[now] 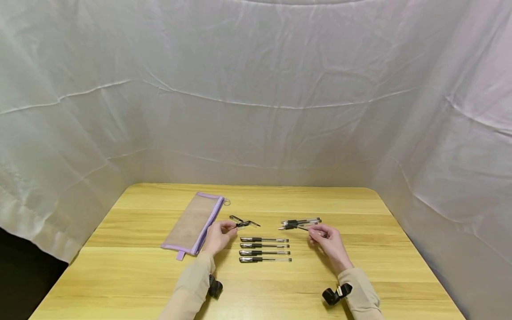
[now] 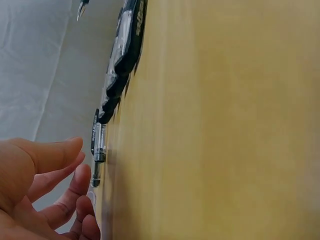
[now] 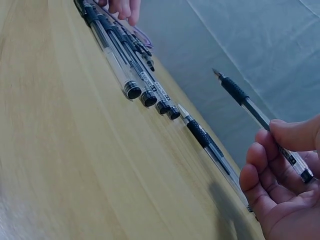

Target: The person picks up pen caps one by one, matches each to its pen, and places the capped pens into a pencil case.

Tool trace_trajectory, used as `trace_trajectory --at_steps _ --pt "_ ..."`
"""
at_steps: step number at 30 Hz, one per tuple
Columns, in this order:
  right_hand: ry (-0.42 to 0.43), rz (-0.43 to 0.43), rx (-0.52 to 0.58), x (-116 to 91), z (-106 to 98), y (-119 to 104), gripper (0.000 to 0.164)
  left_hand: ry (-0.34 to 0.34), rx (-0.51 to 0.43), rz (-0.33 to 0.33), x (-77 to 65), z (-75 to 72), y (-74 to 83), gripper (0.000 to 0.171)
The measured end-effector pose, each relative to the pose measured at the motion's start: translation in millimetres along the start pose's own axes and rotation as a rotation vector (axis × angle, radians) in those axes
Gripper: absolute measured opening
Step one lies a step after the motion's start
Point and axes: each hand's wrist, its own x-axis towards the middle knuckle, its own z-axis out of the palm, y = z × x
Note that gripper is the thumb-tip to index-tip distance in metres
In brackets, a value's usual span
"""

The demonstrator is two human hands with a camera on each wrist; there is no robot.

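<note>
My right hand (image 1: 327, 243) pinches an uncapped black gel pen (image 3: 255, 112) near its rear end, between thumb and fingers. Its bare tip points left, raised off the table in the right wrist view. Just beyond it, other uncapped pens (image 1: 304, 221) lie on the table. On the left, my left hand (image 1: 219, 236) is beside a small group of loose black pen caps (image 1: 251, 223). In the left wrist view its thumb and fingers stand apart, close to a clear-and-black cap (image 2: 99, 142), with nothing visibly between them. Contact with the caps is hard to tell.
Several capped black pens (image 1: 264, 253) lie in a parallel row between the hands, caps to the left. A mesh zip pouch with purple trim (image 1: 192, 222) lies flat left of the left hand. Pale curtains (image 1: 256, 133) surround the wooden table (image 1: 256, 291).
</note>
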Motion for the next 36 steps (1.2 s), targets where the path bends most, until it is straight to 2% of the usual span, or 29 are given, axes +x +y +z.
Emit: trace_trajectory --at_steps 6,11,21,28,36 --pt "-0.026 0.014 0.058 -1.4 -2.1 1.5 0.028 -0.006 0.026 -0.047 6.5 1.5 0.7 0.023" --pt "-0.019 0.029 0.092 -0.7 -1.8 1.6 0.029 -0.016 0.061 -0.047 8.5 1.6 3.3 0.025" --pt "0.005 0.05 0.099 -0.5 -1.1 -0.9 0.031 -0.024 0.05 -0.054 12.1 4.5 3.5 0.029" --pt "-0.002 0.063 0.118 -1.5 -1.2 -0.7 0.028 -0.013 0.063 -0.064 13.0 7.9 3.4 0.026" --pt "0.0 0.074 0.115 -1.5 1.7 -0.5 0.034 0.018 0.076 -0.07 13.6 11.1 4.1 0.021"
